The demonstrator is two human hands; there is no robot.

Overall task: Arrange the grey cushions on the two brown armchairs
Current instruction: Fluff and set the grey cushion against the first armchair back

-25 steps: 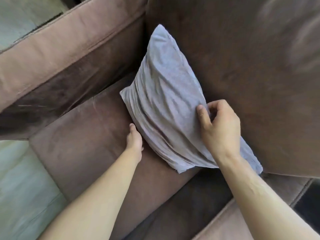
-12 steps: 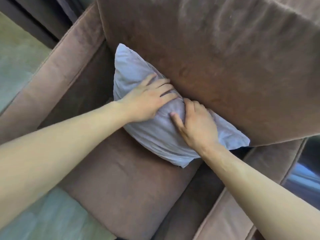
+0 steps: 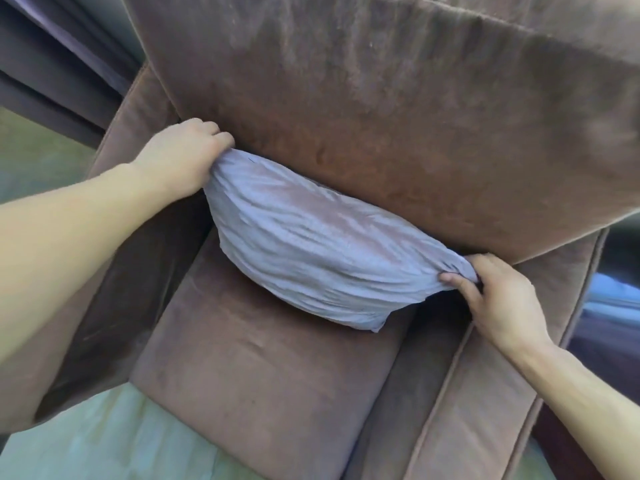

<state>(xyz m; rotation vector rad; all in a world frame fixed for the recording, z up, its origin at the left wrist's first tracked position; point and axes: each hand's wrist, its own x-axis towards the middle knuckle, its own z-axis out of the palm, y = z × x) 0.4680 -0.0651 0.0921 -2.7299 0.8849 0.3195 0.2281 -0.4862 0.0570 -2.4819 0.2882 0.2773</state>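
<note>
A grey cushion [image 3: 318, 244] leans against the backrest of a brown armchair [image 3: 263, 386], its lower edge on the seat. My left hand [image 3: 187, 154] grips the cushion's upper left corner, fingers curled into the fabric. At the right, my right hand [image 3: 498, 296] pinches the cushion's other top corner close to the right armrest. The fabric is stretched and wrinkled between the two hands. Only this one armchair and one cushion are in view.
The armchair's tall backrest [image 3: 398, 109] fills the upper part of the view. Padded armrests stand on the left [image 3: 114, 161] and right [image 3: 502, 393]. Pale green floor [image 3: 104, 441] shows in front of the seat. Dark curtains [image 3: 59, 60] hang at the upper left.
Both hands have moved from pressing on the middle of the cushion out to its two top corners and now grip them. The cushion has spread wider along the backrest.
</note>
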